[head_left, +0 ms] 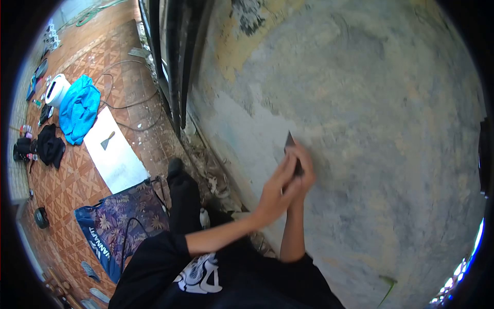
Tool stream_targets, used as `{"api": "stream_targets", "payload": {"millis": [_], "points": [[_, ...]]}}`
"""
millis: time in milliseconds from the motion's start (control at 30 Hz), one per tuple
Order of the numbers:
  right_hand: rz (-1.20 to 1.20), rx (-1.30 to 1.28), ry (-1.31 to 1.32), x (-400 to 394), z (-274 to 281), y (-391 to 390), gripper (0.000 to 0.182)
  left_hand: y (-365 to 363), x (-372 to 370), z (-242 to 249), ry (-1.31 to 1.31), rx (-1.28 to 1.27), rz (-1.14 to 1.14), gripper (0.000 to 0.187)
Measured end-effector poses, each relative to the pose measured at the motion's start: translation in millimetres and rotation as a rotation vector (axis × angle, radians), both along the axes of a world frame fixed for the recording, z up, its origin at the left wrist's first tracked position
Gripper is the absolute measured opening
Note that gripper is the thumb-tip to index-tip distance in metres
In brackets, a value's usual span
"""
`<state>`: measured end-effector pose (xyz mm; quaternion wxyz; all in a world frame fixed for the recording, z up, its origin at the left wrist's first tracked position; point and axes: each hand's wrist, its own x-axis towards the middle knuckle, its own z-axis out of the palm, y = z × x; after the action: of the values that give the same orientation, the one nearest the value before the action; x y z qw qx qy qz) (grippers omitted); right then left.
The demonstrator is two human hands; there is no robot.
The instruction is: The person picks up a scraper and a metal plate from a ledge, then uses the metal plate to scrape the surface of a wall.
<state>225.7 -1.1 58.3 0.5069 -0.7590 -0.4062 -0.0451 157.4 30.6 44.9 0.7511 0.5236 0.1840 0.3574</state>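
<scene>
A small dark flat piece with a pointed corner (289, 139) is held up in front of the grey, patchy wall. My left hand (278, 189) and my right hand (307, 166) are pressed close together around it, fingers closed. The corner sticks out above my fingertips, and more of its dark surface shows between the hands. My fingers hide the rest, so whether it is a blade or a sheet is unclear. Behind the hands, the wall (370, 129) has lighter, yellowish and darker patches.
On the tiled floor at left lie a white board (121, 166) with a scraper (107, 140) on it, a blue cloth (80, 110), a white bucket (57, 90), black cloth (50, 146) and a floral bag (136, 213). Dark metal bars (177, 62) stand beside the wall; debris lies along its base.
</scene>
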Motion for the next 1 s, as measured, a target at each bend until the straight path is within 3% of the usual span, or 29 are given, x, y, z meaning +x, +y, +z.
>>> {"api": "stream_targets", "payload": {"millis": [67, 200, 267, 300, 367, 567, 633, 667, 733, 1000], "points": [[-0.032, 0.068, -0.123, -21.2, 13.1, -9.4, 0.021, -17.1, -24.2, 7.4, -0.055, 0.246, -0.027, 0.052], [-0.252, 0.199, 0.050, -40.0, 1.5, -27.7, 0.025, -19.0, -31.8, 7.2, -0.072, 0.237, -0.115, 0.050], [-0.325, 0.238, 0.065, -36.7, 1.2, -30.6, 0.026, -27.7, -23.9, -4.9, -0.048, -0.379, -0.148, 0.046], [-0.393, 0.284, 0.080, -35.2, 2.4, -30.4, 0.027, -22.3, -21.8, -2.9, -0.049, -0.381, -0.150, 0.046], [-0.369, 0.357, 0.161, -31.6, -0.3, -31.8, 0.029, -3.7, -16.3, 3.3, 0.047, -0.929, -0.517, 0.040], [-0.372, 0.108, -0.046, -26.0, 30.2, -38.2, 0.032, 0.0, 7.4, -6.3, 0.060, -0.783, -0.457, 0.028], [-0.356, -0.127, 0.189, -24.3, 34.7, -57.3, 0.027, -1.7, 8.5, -18.6, 0.054, -0.692, -0.455, 0.026], [-0.359, -0.126, 0.188, -23.2, 33.0, -62.1, 0.027, -3.4, 9.4, -25.0, 0.046, -0.602, -0.450, 0.023], [-0.323, -0.411, 0.219, -21.5, 27.8, -68.5, 0.028, -13.5, 12.2, -35.4, 0.018, -0.512, -0.410, 0.021], [-0.407, -0.559, 0.080, -27.5, 15.1, -49.2, 0.027, -27.1, 33.1, -52.2, 0.060, -0.336, -0.210, 0.030]]}}
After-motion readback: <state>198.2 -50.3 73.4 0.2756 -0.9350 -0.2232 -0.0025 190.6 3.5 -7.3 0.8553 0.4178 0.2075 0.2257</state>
